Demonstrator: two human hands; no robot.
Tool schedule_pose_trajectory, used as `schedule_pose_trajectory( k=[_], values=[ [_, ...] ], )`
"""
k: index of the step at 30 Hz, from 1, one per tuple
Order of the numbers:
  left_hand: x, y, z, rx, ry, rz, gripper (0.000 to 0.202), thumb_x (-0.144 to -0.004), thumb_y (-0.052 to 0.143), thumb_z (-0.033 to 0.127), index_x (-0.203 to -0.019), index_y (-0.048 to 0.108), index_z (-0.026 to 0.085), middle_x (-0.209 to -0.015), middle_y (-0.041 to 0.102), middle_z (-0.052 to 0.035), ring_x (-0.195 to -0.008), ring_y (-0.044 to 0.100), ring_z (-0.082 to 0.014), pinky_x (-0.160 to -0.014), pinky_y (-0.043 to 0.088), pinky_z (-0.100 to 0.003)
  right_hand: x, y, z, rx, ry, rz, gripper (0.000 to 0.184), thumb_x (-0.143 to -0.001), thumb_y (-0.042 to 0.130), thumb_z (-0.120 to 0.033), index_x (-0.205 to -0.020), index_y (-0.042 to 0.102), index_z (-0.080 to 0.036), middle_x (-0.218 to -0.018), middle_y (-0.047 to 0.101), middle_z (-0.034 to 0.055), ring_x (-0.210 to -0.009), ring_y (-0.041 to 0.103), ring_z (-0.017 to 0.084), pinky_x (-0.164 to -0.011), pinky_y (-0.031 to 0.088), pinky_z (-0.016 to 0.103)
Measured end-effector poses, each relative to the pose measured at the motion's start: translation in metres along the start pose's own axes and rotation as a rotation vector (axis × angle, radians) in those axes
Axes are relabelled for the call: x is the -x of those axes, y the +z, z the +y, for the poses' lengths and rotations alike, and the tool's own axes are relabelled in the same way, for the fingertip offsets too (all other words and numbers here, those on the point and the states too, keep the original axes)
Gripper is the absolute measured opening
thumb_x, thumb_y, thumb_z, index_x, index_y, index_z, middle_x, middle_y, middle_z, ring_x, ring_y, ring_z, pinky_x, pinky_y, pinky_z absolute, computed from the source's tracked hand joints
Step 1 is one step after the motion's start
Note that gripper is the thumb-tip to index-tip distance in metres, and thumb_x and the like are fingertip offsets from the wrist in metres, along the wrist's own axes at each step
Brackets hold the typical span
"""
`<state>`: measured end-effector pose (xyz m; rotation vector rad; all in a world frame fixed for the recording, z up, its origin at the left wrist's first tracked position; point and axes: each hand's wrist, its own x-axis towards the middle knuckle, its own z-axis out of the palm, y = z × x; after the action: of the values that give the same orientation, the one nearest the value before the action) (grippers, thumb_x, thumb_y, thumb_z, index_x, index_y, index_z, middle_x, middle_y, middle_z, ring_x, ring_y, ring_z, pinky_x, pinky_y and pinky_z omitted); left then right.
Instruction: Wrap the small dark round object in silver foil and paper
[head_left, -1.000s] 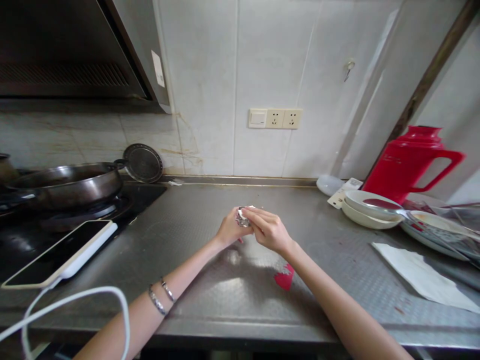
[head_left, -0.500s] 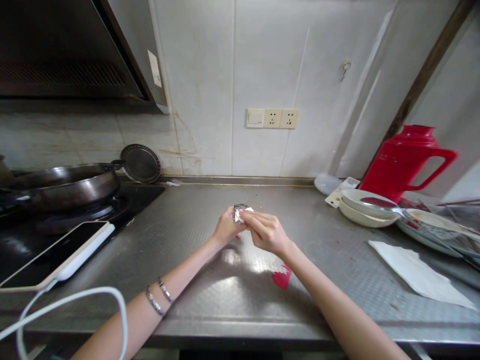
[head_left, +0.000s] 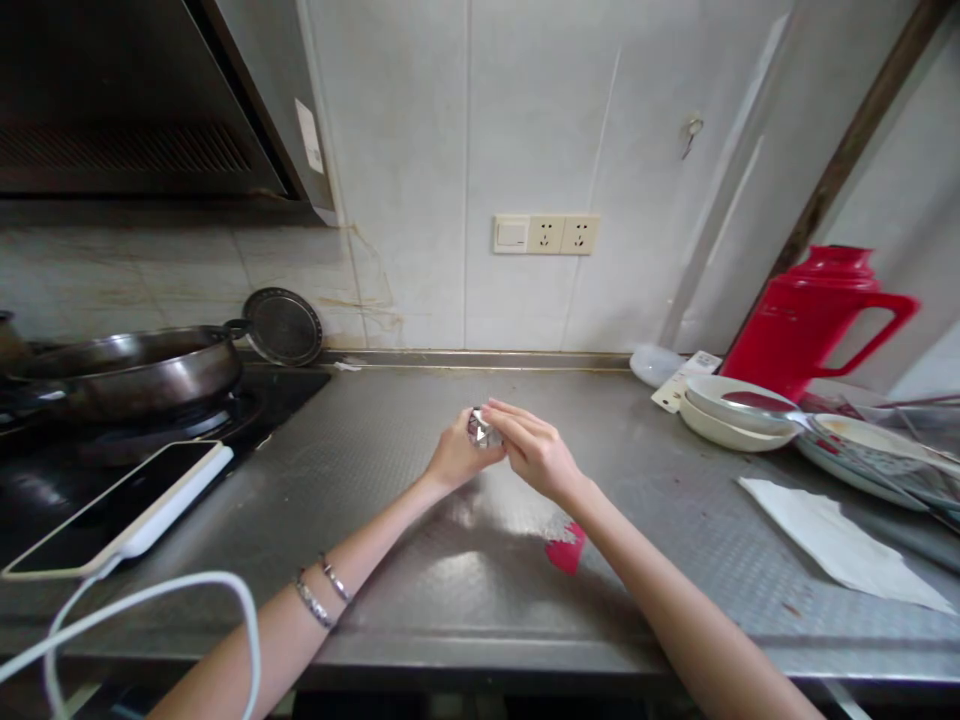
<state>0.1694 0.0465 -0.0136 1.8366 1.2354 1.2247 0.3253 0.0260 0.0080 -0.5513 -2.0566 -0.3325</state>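
A small silver foil-wrapped thing [head_left: 480,430] is held between my hands above the steel counter [head_left: 375,430]; what the foil covers is hidden. My left hand [head_left: 459,450] is closed around it from the left. From the right, my right hand [head_left: 541,455] presses its fingers together over the near side of the foil. Below my right wrist lies a torn red scrap [head_left: 566,548] with a jagged edge, flat on the counter.
On the left, a pan [head_left: 142,375] sits on the stove, with a phone [head_left: 112,510] and its white cable [head_left: 244,610] in front. A red thermos [head_left: 810,325], bowls [head_left: 739,420], dishes and a white paper [head_left: 840,545] are on the right.
My right fingers have shifted slightly up across the foil, and the foil now looks rounder and more pressed in. A bit of red below my left hand is no longer seen.
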Motion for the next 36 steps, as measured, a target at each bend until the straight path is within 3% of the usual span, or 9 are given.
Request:
schedule_pose_trajectory(
  k=[3, 12, 21, 28, 32, 34, 36],
  values=[
    [0.000, 0.000, 0.000, -0.022, 0.030, 0.008, 0.048, -0.059, 0.076, 0.034, -0.098, 0.056, 0.015, -0.084, 0.066, -0.0035, -0.070, 0.062, -0.0159, -0.048, 0.046, -0.019, 0.000, 0.003, -0.002, 0.018, -0.012, -0.066, 0.048, -0.084, 0.038, 0.001, -0.125, 0.054, -0.019, -0.117, 0.066, 0.0099, -0.118, 0.056, 0.021, -0.096, 0.053, 0.039],
    [-0.007, -0.008, -0.006, 0.103, -0.054, 0.018, 0.044, -0.061, 0.071, 0.027, -0.099, 0.053, 0.015, -0.079, 0.063, -0.0022, -0.058, 0.060, -0.0142, -0.035, 0.045, -0.019, -0.002, 0.006, -0.019, -0.020, -0.095, -0.035, 0.033, -0.086, 0.044, -0.005, -0.112, 0.060, -0.017, -0.095, 0.072, 0.0108, -0.099, 0.065, 0.020, -0.081, 0.057, 0.034],
    [-0.005, -0.004, 0.000, 0.244, -0.081, -0.031, 0.060, -0.059, 0.079, 0.042, -0.106, 0.053, 0.013, -0.079, 0.063, -0.0034, -0.063, 0.062, -0.0156, -0.038, 0.050, -0.021, -0.003, 0.003, -0.005, -0.137, 0.217, 0.285, 0.026, -0.088, 0.048, -0.009, -0.103, 0.066, -0.020, -0.100, 0.071, 0.0103, -0.096, 0.067, 0.019, -0.084, 0.056, 0.033],
    [-0.004, -0.004, 0.004, 0.358, -0.085, -0.062, 0.060, -0.059, 0.079, 0.042, -0.105, 0.053, 0.014, -0.078, 0.063, -0.0021, -0.062, 0.061, -0.0139, -0.039, 0.050, -0.021, 0.001, 0.006, -0.001, -0.152, 0.178, 0.206, 0.029, -0.089, 0.046, -0.010, -0.106, 0.066, -0.023, -0.098, 0.072, 0.0072, -0.094, 0.068, 0.018, -0.082, 0.056, 0.032],
    [-0.006, -0.007, 0.005, 0.415, -0.143, -0.017, 0.060, -0.057, 0.080, 0.044, -0.101, 0.053, 0.014, -0.075, 0.061, -0.0010, -0.059, 0.059, -0.0122, -0.040, 0.050, -0.020, 0.003, 0.007, -0.005, -0.192, 0.102, 0.141, 0.034, -0.089, 0.045, -0.009, -0.113, 0.063, -0.024, -0.104, 0.071, 0.0082, -0.100, 0.066, 0.018, -0.084, 0.055, 0.033],
    [-0.006, -0.008, 0.005, 0.455, -0.158, -0.015, 0.059, -0.056, 0.080, 0.045, -0.100, 0.053, 0.014, -0.075, 0.060, -0.0006, -0.060, 0.059, -0.0120, -0.041, 0.050, -0.020, 0.003, 0.007, -0.007, -0.208, 0.127, 0.137, 0.032, -0.089, 0.045, -0.010, -0.111, 0.064, -0.024, -0.104, 0.071, 0.0078, -0.099, 0.066, 0.018, -0.084, 0.055, 0.032],
    [-0.005, -0.008, 0.005, 0.488, -0.166, -0.036, 0.059, -0.057, 0.079, 0.046, -0.099, 0.053, 0.015, -0.076, 0.059, -0.0002, -0.060, 0.059, -0.0116, -0.042, 0.050, -0.020, 0.002, 0.007, -0.005, -0.205, 0.240, 0.184, 0.026, -0.091, 0.046, -0.015, -0.105, 0.066, -0.023, -0.099, 0.072, 0.0072, -0.093, 0.068, 0.018, -0.081, 0.055, 0.031]
  ],
)
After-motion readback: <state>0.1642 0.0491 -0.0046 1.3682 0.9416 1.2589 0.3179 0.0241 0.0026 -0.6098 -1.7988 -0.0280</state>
